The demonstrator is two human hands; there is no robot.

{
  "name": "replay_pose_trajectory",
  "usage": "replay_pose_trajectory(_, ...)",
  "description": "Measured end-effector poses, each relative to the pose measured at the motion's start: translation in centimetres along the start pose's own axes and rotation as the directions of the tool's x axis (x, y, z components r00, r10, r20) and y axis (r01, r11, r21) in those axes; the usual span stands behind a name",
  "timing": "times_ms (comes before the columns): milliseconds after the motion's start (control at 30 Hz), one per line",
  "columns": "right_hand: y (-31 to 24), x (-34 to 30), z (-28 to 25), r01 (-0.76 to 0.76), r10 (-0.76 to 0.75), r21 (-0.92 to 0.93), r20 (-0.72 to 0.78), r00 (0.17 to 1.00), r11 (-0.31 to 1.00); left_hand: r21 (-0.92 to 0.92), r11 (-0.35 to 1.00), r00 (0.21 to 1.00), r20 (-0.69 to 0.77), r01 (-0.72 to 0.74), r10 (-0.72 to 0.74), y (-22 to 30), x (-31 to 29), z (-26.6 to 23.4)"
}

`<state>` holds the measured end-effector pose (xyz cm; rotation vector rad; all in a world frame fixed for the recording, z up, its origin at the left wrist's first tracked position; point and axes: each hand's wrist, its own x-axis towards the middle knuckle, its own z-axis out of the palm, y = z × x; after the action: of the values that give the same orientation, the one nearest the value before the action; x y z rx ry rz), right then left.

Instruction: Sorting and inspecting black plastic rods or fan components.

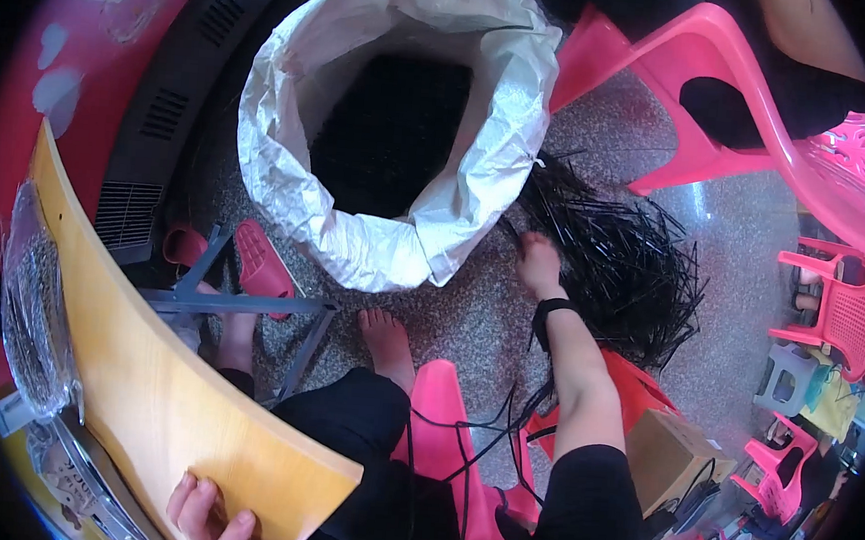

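Observation:
My left hand [206, 523] rests on the near end of a curved-looking wooden tabletop [185, 373], fingers apart and holding nothing that shows. On the right, my right arm reaches down to the floor. My right hand [539, 265], with a black band at its wrist, is bent closed at the left edge of a loose pile of thin black strips [624, 263]. Whatever its fingers grip is hidden, though a dark strip shows just beside them. Ahead stands a large white woven sack [384, 252], its rim rolled outward, with a dense black mass [392, 132] inside.
A pink plastic chair [714, 49] stands beyond the pile. Grey table legs [240, 304] and red slippers [258, 258] are below the tabletop. A clear bag of thin strands [34, 302] lies on the table. A cardboard box [670, 457] and black cords [472, 428] are near my right arm.

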<state>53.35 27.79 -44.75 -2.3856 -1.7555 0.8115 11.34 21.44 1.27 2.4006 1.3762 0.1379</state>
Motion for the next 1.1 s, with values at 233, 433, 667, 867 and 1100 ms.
replay_pose_trajectory(233, 1.2, 9.2, -5.7, -0.109, 0.029, -0.198, -0.368, 0.929, 0.974, 0.042, 0.999, 1.0, -0.014, -0.012, 0.013, -0.8, -1.9, -0.3)
replay_pose_trajectory(433, 0.6, 14.7, -4.7, -0.089, 0.062, -0.196, -0.14, 0.988, 0.977, 0.141, 0.99, 0.999, 0.048, -0.012, 0.005, 0.6, 1.4, 0.3)
replay_pose_trajectory(667, -11.3, 10.0, 2.6, 0.073, -0.013, 0.383, -0.158, 0.987, 0.921, 0.398, 0.86, 0.942, 0.035, -0.319, 0.334, -1.6, -2.0, 1.0)
replay_pose_trajectory(867, -13.3, 8.9, 7.0, 0.008, 0.026, 0.412, -0.077, 0.997, 0.911, 0.403, 0.852, 0.939, 0.07, -0.336, 0.337, -1.5, -0.7, 1.2)
replay_pose_trajectory(1100, -14.2, 10.6, 14.8, 0.325, -0.007, 0.725, -0.404, 0.915, 0.607, 0.41, 0.86, 0.946, 0.025, -0.305, 0.324, -0.9, -1.0, 1.0)
